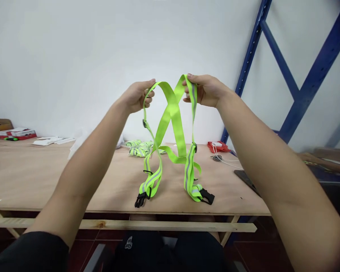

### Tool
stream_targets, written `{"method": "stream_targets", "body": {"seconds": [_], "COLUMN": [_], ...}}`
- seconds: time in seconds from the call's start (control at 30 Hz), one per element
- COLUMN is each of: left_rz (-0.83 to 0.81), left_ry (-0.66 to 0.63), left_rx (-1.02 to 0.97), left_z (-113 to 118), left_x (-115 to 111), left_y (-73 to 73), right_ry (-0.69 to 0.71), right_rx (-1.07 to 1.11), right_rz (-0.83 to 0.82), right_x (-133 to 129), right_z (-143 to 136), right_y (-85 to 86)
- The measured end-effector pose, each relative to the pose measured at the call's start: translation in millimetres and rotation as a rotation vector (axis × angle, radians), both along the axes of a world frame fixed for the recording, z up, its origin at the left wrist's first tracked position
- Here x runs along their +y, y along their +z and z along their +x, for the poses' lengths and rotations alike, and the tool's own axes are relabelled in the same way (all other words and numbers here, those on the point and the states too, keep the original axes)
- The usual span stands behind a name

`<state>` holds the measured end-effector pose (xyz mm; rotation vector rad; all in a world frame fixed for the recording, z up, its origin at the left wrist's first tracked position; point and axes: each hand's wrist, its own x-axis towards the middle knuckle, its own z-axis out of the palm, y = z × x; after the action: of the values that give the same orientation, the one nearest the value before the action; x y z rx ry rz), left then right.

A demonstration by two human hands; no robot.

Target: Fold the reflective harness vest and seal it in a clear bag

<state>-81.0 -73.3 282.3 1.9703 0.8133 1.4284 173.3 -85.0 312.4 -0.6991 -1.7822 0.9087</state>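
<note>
A neon-yellow strap harness with grey reflective stripes hangs above the wooden table, its straps crossing in the middle. My left hand pinches one shoulder strap at the top left. At the top right, my right hand grips the other shoulder strap between thumb and fingers. A black prong buckle dangles at the lower left end, and a black socket buckle hangs at the lower right. The two buckles are apart. Black adjusters sit partway down both straps.
Behind the harness, folded yellow straps lie on the table. Further right are a red packet, a white cable and a dark flat object. A red-and-white box stands far left. Blue metal shelving rises at right.
</note>
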Motion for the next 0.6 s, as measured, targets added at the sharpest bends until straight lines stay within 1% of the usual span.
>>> {"method": "stream_targets", "body": {"seconds": [0.1,0.2,0.27,0.33,0.4,0.47,0.53,0.6], "left_rz": [0.004,0.106,0.221,0.334,0.409,0.438,0.434,0.424], "left_ry": [0.050,0.134,0.269,0.446,0.588,0.665,0.717,0.750], "left_rx": [0.146,0.371,0.580,0.742,0.826,0.850,0.831,0.804], "left_z": [-26,-46,-54,-61,-68,-77,-86,-94], "left_x": [-8,-30,-47,-60,-66,-67,-64,-63], "left_y": [11.4,21.1,26.1,30.1,33.2,34.8,34.2,31.2], "right_ry": [-0.046,-0.115,-0.230,-0.401,-0.587,-0.732,-0.804,-0.852], "right_rx": [-0.099,-0.280,-0.447,-0.633,-0.780,-0.860,-0.926,-1.021], "right_rz": [-0.089,-0.133,-0.137,-0.088,0.060,0.284,0.509,0.668], "right_x": [-5,-7,-10,-17,-28,-39,-49,-53], "right_z": [28,53,63,68,69,68,71,79], "right_y": [-1.3,0.3,2.9,5.5,6.3,3.5,-2.9,-11.3]}}
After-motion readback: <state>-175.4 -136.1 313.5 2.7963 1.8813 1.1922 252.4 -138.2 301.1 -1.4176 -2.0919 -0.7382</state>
